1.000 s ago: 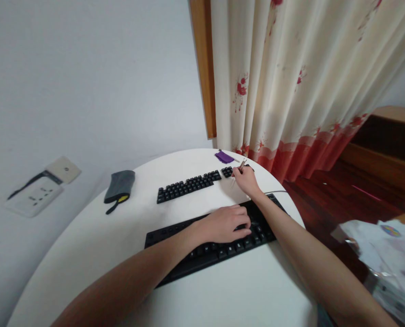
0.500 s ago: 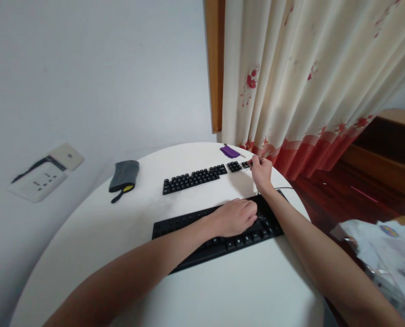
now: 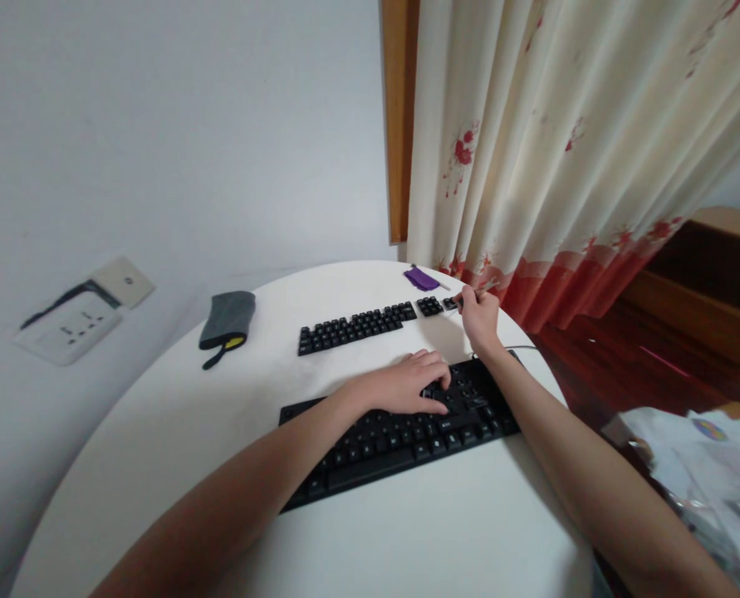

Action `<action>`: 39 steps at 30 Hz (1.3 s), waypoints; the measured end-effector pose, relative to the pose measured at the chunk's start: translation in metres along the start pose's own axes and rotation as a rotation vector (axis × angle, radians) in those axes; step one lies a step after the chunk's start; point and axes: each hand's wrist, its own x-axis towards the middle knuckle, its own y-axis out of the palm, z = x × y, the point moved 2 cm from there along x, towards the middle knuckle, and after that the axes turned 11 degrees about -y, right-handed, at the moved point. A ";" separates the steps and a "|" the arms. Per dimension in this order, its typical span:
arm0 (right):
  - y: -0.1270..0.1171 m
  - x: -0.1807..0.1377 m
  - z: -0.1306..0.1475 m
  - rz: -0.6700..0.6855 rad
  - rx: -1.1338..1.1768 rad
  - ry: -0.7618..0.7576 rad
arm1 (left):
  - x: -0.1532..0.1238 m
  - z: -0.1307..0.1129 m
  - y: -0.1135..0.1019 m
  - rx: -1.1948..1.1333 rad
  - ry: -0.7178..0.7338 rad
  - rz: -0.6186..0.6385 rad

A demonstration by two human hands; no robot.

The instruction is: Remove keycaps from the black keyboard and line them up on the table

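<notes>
A black keyboard [image 3: 370, 465] lies on the white round table, with some of its keycaps off at the right part. My left hand [image 3: 410, 384] rests over the keyboard's upper middle, thumb and fingers apart, with nothing visible in it. Beyond the keyboard, removed black keycaps [image 3: 354, 328] stand in rows, with a smaller block of keycaps [image 3: 430, 306] to their right. My right hand [image 3: 480, 320] is closed around a slim tool [image 3: 487, 287] at the right end of these rows, beside a few last keycaps [image 3: 449, 304]. The tool's exact kind is hard to make out.
A grey pouch [image 3: 227, 320] with a loop lies on the table's left. A purple cloth-like item [image 3: 421, 278] is near the far edge. The keyboard's cable [image 3: 519, 345] runs off the right edge. White bags [image 3: 712, 465] stand low at the right, near the curtain [image 3: 531, 149].
My left hand has shifted left over the keyboard and its closed fingers have opened, uncovering more of the right-hand part. My right hand stays in nearly the same place with the tool.
</notes>
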 end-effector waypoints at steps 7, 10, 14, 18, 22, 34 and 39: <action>-0.001 -0.001 0.003 0.019 0.016 -0.050 | 0.001 0.010 -0.008 -0.213 0.021 -0.031; 0.000 -0.001 0.003 0.025 0.019 -0.055 | 0.006 0.017 -0.008 -0.300 -0.060 -0.142; 0.001 -0.001 0.003 0.039 0.029 -0.047 | 0.011 0.029 -0.001 -0.508 -0.183 -0.287; 0.001 -0.003 0.005 0.052 0.030 -0.061 | 0.014 0.037 0.004 -0.642 -0.181 -0.417; 0.001 -0.003 0.004 0.062 0.033 -0.061 | 0.016 0.041 0.004 -0.695 -0.255 -0.455; 0.003 -0.003 0.003 0.096 0.032 -0.082 | 0.013 0.035 0.005 -0.300 -0.303 -0.381; 0.004 -0.003 0.001 0.112 0.038 -0.083 | 0.012 0.034 0.003 -0.335 -0.234 -0.392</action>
